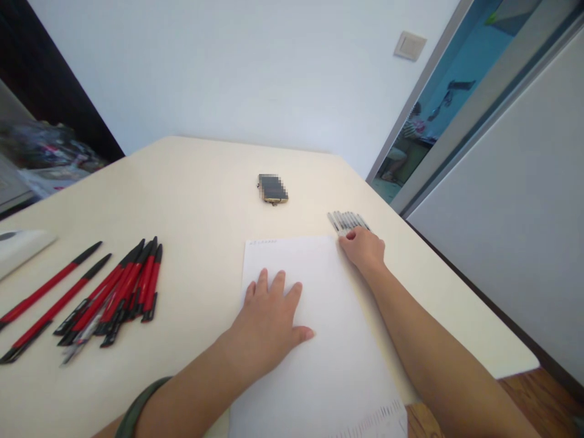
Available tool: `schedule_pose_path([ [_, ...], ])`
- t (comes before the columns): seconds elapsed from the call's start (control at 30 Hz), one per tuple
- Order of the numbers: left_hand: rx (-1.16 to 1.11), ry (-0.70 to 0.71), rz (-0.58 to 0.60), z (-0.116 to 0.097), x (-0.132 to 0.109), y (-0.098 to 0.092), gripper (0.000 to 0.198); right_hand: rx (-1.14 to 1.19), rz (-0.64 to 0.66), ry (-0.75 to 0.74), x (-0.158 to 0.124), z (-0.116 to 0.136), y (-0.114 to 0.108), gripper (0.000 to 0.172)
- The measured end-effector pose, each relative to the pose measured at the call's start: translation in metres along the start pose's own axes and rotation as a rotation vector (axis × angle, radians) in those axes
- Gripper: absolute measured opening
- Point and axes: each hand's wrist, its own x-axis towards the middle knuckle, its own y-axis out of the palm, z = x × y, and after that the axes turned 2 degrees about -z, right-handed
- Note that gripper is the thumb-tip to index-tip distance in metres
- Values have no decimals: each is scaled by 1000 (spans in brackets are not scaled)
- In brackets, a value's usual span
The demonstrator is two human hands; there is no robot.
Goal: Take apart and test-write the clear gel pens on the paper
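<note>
A sheet of white paper [314,365] lies in front of me, with small writing at its top left and a row of short marks along its near edge. My left hand [269,316] rests on the paper, palm down with fingers spread, and holds nothing. Beside the paper's far right corner, my right hand [364,248] is closed in a pinch. It is at the near ends of a row of thin, pale sticks with dark parts [347,220], which look like pen refills. What its fingertips hold, if anything, is hidden.
To the left lie several red and black pens [123,286], some piled together. A small dark, blurred-out object [272,188] lies toward the back of the cream table [196,182]. A white object [22,246] is at the left edge. Through the doorway, a person [408,137] sits in another room.
</note>
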Motion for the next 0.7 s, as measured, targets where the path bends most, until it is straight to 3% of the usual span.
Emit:
schedule_pose_path([
  [0.7, 6, 5, 10, 0, -2, -2, 67, -41, 14, 93, 3, -4, -3, 25],
])
